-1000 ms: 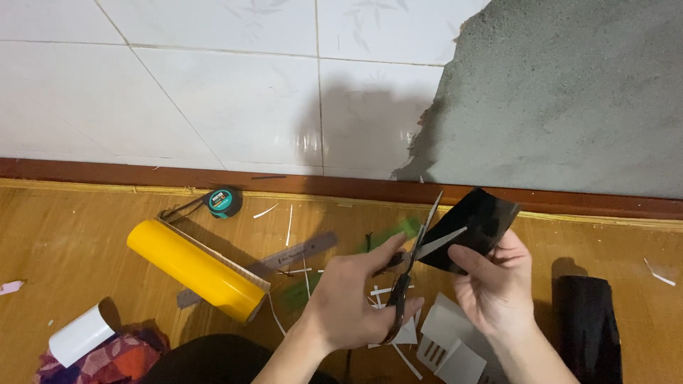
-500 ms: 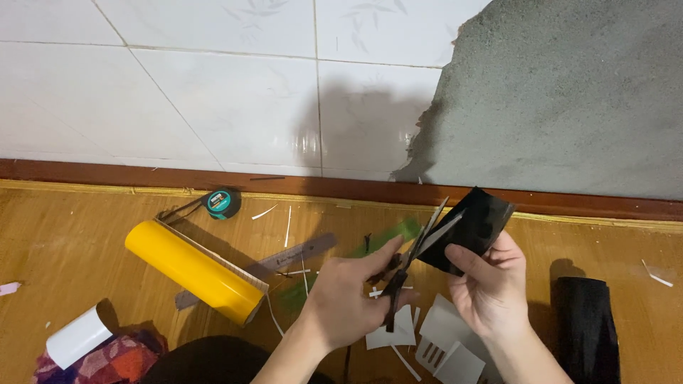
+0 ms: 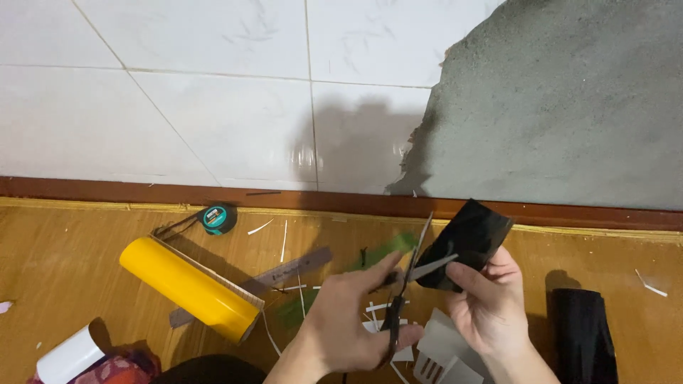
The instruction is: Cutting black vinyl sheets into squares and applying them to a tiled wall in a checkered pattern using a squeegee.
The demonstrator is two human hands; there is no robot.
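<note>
My left hand (image 3: 348,316) grips a pair of black-handled scissors (image 3: 418,249) by the handles. The blades are spread apart, one pointing up and the other lying across a black glossy sheet piece (image 3: 469,238). My right hand (image 3: 491,306) pinches that black piece from below, thumb on its lower edge, and holds it up above the wooden floor (image 3: 71,270). Both hands sit close together at the lower centre of the head view.
A yellow roll (image 3: 188,288), a metal ruler (image 3: 284,270), a teal tape measure (image 3: 217,218) and a white roll (image 3: 67,355) lie to the left. A green strip (image 3: 388,249) and a grey-white cut piece (image 3: 441,355) lie near the hands. A black roll (image 3: 583,334) is at right, and the tiled wall (image 3: 213,107) is ahead.
Both hands shifted slightly left with the scissors and black piece. The blades stay spread at the piece's edge, and the objects on the floor have not moved.
</note>
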